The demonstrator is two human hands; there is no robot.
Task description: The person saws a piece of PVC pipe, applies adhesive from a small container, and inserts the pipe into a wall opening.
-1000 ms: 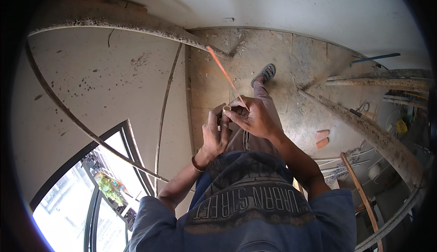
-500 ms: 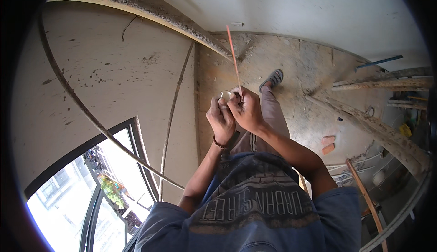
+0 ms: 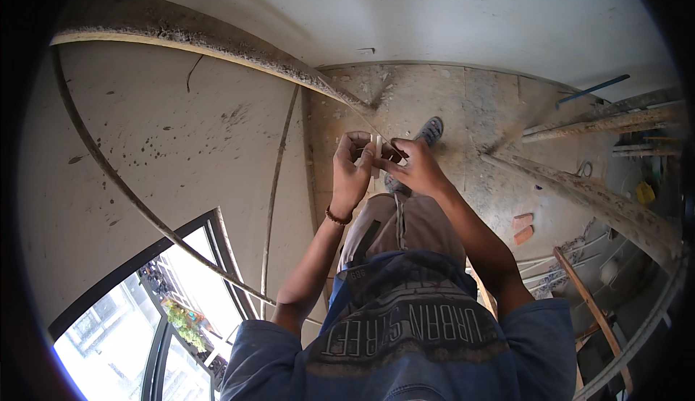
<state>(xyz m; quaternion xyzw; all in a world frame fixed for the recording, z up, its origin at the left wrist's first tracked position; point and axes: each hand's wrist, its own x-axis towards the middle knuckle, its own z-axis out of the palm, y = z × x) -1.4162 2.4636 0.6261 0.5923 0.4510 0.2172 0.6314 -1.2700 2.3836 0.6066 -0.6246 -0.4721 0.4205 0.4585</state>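
My left hand is closed on a small white piece that stands upright between thumb and fingers. A dark bead bracelet circles that wrist. Close on the right, my right hand pinches the near end of a thin, narrow strip. The strip slants up and away to the left, showing edge-on as a faint line. The right fingertips are close to the white piece; I cannot tell whether they touch it. Both hands are held in front of my body, above the floor.
Wooden poles lean at the right, and a thick beam crosses the upper left. Brick pieces lie on the dusty floor. A window stands at the lower left. A blue bar is near the far wall.
My hands have moved slightly apart, and the white piece has turned upright. The reddish strip, which pointed straight ahead, now tilts left and shows thinner. My legs and foot have shifted.
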